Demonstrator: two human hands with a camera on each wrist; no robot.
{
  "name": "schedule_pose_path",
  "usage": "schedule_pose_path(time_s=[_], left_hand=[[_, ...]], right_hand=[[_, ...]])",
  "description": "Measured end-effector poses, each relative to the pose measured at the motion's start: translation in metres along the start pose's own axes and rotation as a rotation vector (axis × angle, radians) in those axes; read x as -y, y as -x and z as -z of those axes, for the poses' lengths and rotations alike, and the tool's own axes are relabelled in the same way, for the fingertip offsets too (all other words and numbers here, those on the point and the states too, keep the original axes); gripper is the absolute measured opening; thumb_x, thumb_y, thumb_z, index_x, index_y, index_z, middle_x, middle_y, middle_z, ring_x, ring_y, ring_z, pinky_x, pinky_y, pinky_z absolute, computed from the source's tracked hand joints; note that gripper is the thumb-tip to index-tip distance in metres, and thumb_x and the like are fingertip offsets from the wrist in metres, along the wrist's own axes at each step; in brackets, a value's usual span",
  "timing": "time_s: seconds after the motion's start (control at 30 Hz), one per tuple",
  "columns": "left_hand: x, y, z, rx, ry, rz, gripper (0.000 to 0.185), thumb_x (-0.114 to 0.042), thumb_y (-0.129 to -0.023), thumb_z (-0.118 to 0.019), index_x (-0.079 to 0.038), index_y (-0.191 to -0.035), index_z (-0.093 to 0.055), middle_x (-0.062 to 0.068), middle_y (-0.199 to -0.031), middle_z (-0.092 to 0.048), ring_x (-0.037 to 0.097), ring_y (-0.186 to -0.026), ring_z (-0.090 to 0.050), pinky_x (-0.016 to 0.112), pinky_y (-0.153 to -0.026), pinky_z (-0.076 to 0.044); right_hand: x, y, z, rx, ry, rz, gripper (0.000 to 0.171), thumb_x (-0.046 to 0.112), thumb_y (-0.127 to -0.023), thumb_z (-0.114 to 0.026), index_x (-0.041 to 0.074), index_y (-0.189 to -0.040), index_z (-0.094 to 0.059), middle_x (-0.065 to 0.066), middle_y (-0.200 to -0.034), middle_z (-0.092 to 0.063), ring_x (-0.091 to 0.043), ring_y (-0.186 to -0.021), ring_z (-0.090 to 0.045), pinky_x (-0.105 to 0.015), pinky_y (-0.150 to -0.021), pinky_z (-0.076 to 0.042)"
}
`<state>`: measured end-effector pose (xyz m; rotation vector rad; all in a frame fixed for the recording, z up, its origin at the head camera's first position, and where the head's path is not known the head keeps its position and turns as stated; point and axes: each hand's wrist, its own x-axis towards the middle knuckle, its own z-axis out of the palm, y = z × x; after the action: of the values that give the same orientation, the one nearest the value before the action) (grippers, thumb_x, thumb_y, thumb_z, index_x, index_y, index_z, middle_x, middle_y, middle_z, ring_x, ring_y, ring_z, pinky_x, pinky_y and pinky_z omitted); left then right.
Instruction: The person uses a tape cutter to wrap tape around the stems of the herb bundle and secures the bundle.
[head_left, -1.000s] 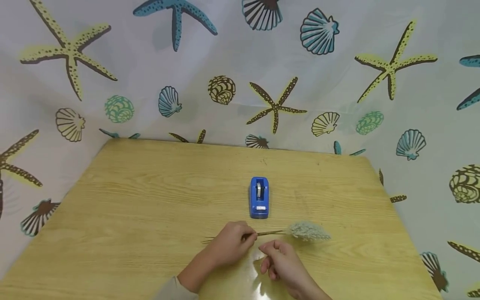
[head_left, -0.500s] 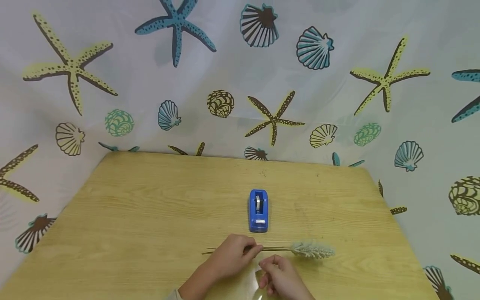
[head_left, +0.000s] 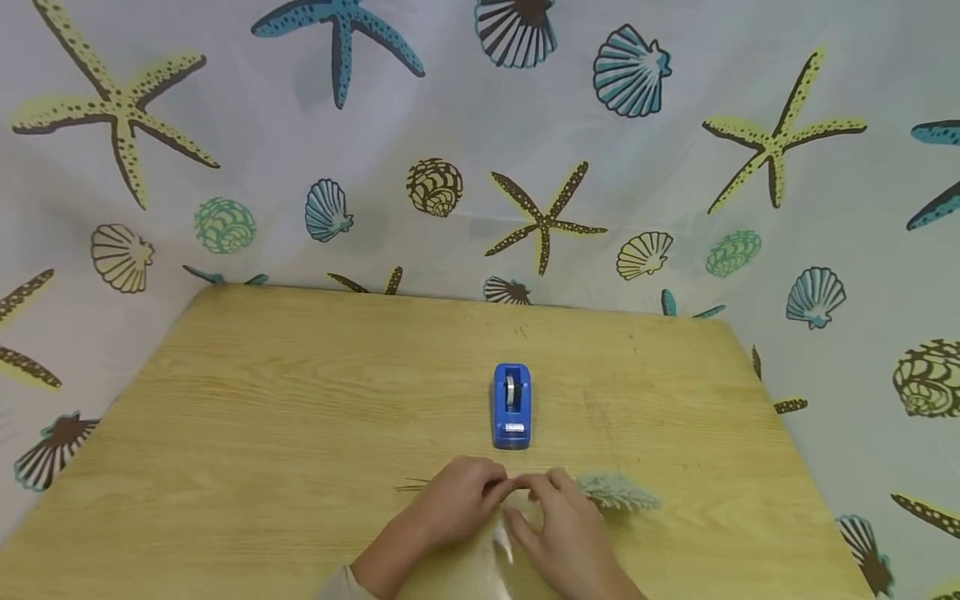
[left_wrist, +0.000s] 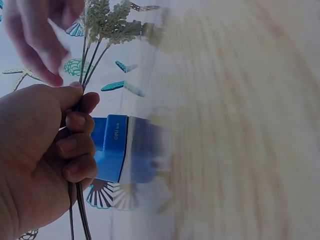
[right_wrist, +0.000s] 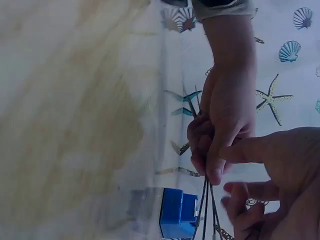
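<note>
Table (head_left: 262, 433): your light wood-grain table fills the lower half of the head view, with a sea-shell and starfish curtain (head_left: 675, 167) hanging behind it.
Tape dispenser (head_left: 512, 406): a blue one stands at the middle of the table, just beyond your hands; your left wrist view shows raised lettering on its side, too blurred to read.
Left hand (head_left: 457, 507): your fingers are curled tight round the stems, thumb on top, just above the table.
Right hand (head_left: 558, 525): it sits beside your left hand with its fingertips at the stems; whether it pinches them you cannot tell from these views.
Dried grass sprig (head_left: 615, 492): thin dark stems bunched together, ending in a pale grey-green feathery plume. It lies level just above the table, plume to your right, bare stem ends poking out left of your fist.
View differences: only your wrist views show that there are several separate stems; only the head view shows the whole plume.
</note>
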<state>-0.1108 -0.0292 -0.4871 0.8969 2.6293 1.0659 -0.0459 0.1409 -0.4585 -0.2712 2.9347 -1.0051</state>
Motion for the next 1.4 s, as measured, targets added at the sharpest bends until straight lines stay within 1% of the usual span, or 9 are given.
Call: schedule_pose_path(time_s=[0.07, 0.17, 0.27, 0.43, 0.57, 0.7, 0.87, 1.1, 1.4], left_hand=[[0.0, -0.001, 0.003, 0.003, 0.004, -0.002, 0.029, -0.025, -0.102, -0.058, -0.011, -0.08, -0.071, -0.011, -0.065, -0.056, -0.002, -0.057, -0.044, 0.017, -0.056, -0.042], [0.0, 0.0, 0.005, 0.006, 0.014, -0.005, 0.03, -0.025, -0.101, -0.058, -0.01, -0.079, -0.071, -0.011, -0.065, -0.057, -0.002, -0.057, -0.045, 0.018, -0.056, -0.043], [0.001, 0.001, 0.005, 0.015, 0.056, 0.028, 0.031, -0.026, -0.101, -0.059, -0.011, -0.076, -0.07, -0.011, -0.063, -0.054, -0.001, -0.057, -0.044, 0.018, -0.056, -0.043], [0.001, 0.001, 0.007, 0.018, 0.206, 0.136, 0.031, -0.031, -0.1, -0.06, -0.013, -0.081, -0.077, -0.008, -0.065, -0.062, 0.002, -0.058, -0.049, 0.02, -0.056, -0.044], [0.0, 0.0, 0.008, -0.017, 0.23, 0.139, 0.025, -0.03, -0.097, -0.065, -0.015, -0.087, -0.081, -0.003, -0.073, -0.07, 0.002, -0.059, -0.05, 0.02, -0.055, -0.043], [-0.001, 0.001, 0.007, -0.038, 0.208, 0.114, 0.018, -0.025, -0.095, -0.068, -0.014, -0.088, -0.082, -0.002, -0.076, -0.073, -0.001, -0.059, -0.05, 0.018, -0.055, -0.044], [0.0, 0.001, 0.002, -0.071, 0.169, 0.079, 0.014, -0.019, -0.094, -0.07, -0.013, -0.089, -0.082, -0.002, -0.075, -0.072, -0.002, -0.061, -0.051, 0.018, -0.058, -0.047], [-0.001, 0.001, 0.0, -0.095, 0.103, 0.028, 0.01, -0.014, -0.091, -0.073, -0.009, -0.092, -0.082, -0.001, -0.073, -0.07, -0.002, -0.061, -0.05, 0.017, -0.058, -0.045], [-0.003, 0.002, 0.001, -0.121, 0.087, 0.021, 0.009, -0.012, -0.089, -0.074, -0.009, -0.092, -0.081, 0.001, -0.075, -0.072, -0.001, -0.063, -0.054, 0.016, -0.059, -0.047]], right_hand=[[0.003, -0.008, -0.001, -0.089, 0.226, 0.049, 0.034, 0.033, -0.091, -0.073, 0.011, -0.116, -0.071, -0.007, -0.102, -0.063, -0.006, -0.054, -0.049, -0.021, -0.046, -0.04], [0.004, -0.016, -0.005, -0.102, 0.37, 0.039, 0.029, 0.035, -0.09, -0.073, 0.013, -0.108, -0.076, -0.008, -0.102, -0.067, -0.015, -0.057, -0.058, -0.028, -0.045, -0.046], [0.002, -0.02, -0.01, -0.12, 0.434, 0.048, 0.02, 0.033, -0.087, -0.076, 0.016, -0.097, -0.08, -0.001, -0.089, -0.071, -0.019, -0.065, -0.066, -0.033, -0.047, -0.05], [-0.001, -0.024, -0.012, -0.2, 0.51, 0.099, 0.017, 0.032, -0.084, -0.078, 0.018, -0.092, -0.081, 0.0, -0.088, -0.076, -0.018, -0.059, -0.066, -0.027, -0.043, -0.047], [-0.003, -0.025, -0.013, -0.244, 0.56, 0.12, 0.017, 0.033, -0.084, -0.078, 0.018, -0.09, -0.081, 0.0, -0.087, -0.076, -0.015, -0.054, -0.064, -0.023, -0.039, -0.041], [-0.005, -0.024, -0.013, -0.222, 0.578, 0.116, 0.016, 0.033, -0.083, -0.079, 0.018, -0.089, -0.081, 0.0, -0.085, -0.076, -0.014, -0.052, -0.062, -0.021, -0.038, -0.039], [-0.006, -0.023, -0.012, -0.189, 0.531, 0.081, 0.018, 0.033, -0.082, -0.08, 0.016, -0.089, -0.08, -0.001, -0.084, -0.074, -0.016, -0.054, -0.063, -0.025, -0.042, -0.045], [-0.008, -0.026, -0.002, -0.045, 0.44, 0.057, 0.019, 0.031, -0.086, -0.078, 0.014, -0.092, -0.078, 0.0, -0.083, -0.068, -0.014, -0.062, -0.063, -0.027, -0.047, -0.048], [-0.006, -0.03, 0.003, -0.092, 0.456, 0.105, 0.009, 0.032, -0.082, -0.081, 0.024, -0.083, -0.081, 0.009, -0.071, -0.063, -0.006, -0.054, -0.054, -0.02, -0.043, -0.038]])
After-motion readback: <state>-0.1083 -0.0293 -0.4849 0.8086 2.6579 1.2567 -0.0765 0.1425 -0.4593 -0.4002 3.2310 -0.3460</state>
